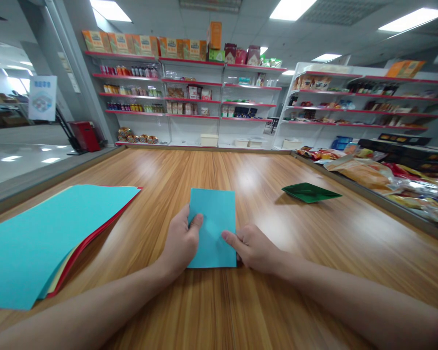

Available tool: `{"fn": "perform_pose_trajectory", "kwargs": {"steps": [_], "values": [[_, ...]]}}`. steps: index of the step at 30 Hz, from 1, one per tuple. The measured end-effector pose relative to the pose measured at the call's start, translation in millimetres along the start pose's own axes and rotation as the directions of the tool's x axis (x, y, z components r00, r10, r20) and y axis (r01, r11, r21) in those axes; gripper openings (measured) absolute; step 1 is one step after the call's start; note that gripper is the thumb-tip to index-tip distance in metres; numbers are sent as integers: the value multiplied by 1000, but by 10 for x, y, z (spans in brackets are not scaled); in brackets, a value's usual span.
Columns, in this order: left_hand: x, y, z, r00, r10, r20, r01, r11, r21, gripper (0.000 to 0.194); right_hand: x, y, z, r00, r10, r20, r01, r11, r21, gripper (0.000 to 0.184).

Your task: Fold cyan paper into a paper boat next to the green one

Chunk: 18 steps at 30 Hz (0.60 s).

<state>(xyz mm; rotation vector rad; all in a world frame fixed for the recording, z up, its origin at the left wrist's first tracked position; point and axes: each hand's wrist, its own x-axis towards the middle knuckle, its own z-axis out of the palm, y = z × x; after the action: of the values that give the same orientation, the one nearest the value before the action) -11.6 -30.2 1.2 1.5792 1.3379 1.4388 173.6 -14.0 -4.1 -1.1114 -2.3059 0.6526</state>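
Observation:
A light blue piece of paper [213,204], rectangular and apparently folded, is held up over the middle of the table. My left hand [182,238] grips its left edge, thumb on the front face and fingers behind. On the opposite edge, lower down, my right hand [253,248] pinches it with the thumb in front. The fingers behind the paper are hidden. To the right lies a folded dark green paper shape [310,192] with pointed ends, apart from both hands.
A stack of coloured paper sheets [54,238], blue on top with cream and red below, lies on the wooden table [204,167] at left. Packaged goods [372,177] crowd beyond the right edge. Stocked shelves [193,99] stand behind; a red box [85,136] is on the floor.

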Motion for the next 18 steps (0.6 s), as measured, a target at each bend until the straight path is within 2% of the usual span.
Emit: {"fn": "perform_pose_trajectory", "kwargs": {"steps": [4,9,15,18], "values": [[29,-19,-14,998,-42,-40,40,998,-47,20,-10,11,-5,994,-43,99,39,998,40,63],[37,-34,-10,996,-58,-62,55,997,-54,21,-3,-1,9,998,-33,52,35,999,-30,61],[70,-81,-15,993,-84,-87,79,995,-55,22,-20,-22,-7,987,-63,148,62,998,12,57],[75,-79,-16,993,-77,-92,71,996,-62,22,-26,-39,23,995,-26,96,31,998,-46,58]]}}
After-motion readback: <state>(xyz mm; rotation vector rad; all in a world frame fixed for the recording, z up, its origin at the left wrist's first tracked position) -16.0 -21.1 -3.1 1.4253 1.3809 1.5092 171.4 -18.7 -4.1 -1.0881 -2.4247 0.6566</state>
